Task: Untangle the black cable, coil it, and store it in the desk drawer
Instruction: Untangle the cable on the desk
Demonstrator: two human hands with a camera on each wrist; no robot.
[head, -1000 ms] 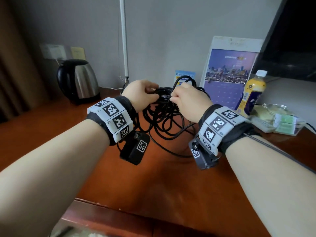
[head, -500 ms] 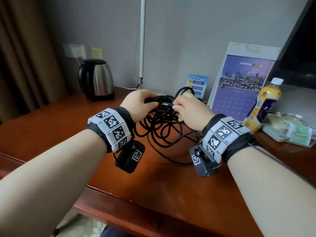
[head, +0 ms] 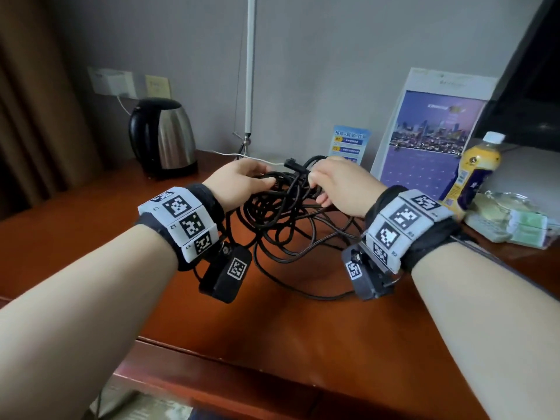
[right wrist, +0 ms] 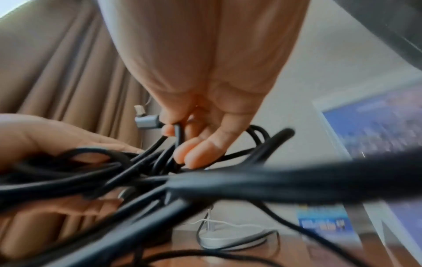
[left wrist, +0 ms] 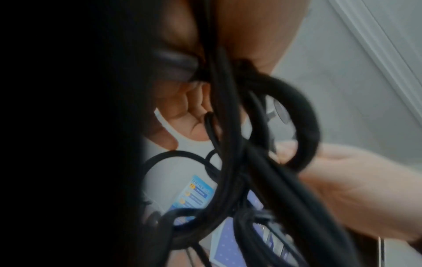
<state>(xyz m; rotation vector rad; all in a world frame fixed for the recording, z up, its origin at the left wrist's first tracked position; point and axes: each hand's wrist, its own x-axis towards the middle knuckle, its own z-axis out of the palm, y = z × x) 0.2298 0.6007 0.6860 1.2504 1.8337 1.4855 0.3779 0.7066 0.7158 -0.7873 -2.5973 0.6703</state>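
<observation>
1. Working through the untangling step: lifting the upper part of the tangled black round-sheathed cable just above the reddish-brown polished wooden desk top, lower loops trailing onto the wood between the two wrists.
2. Gripping with the left hand, fingers curled around a bunch of strands at the left of the knot.
3. Pinching with the right hand: thumb and fingertips closing on one or two strands just below the grey angled metal plug, remaining fingers loosely bent.
4. Judging coiling and storing as not yet started; no drawer showing in any view.
5. Calling next for feeding the plug end back through the loops while keeping the bunch steady, drawing gently rather than tugging, likely to avoid tightening the knot.
</observation>
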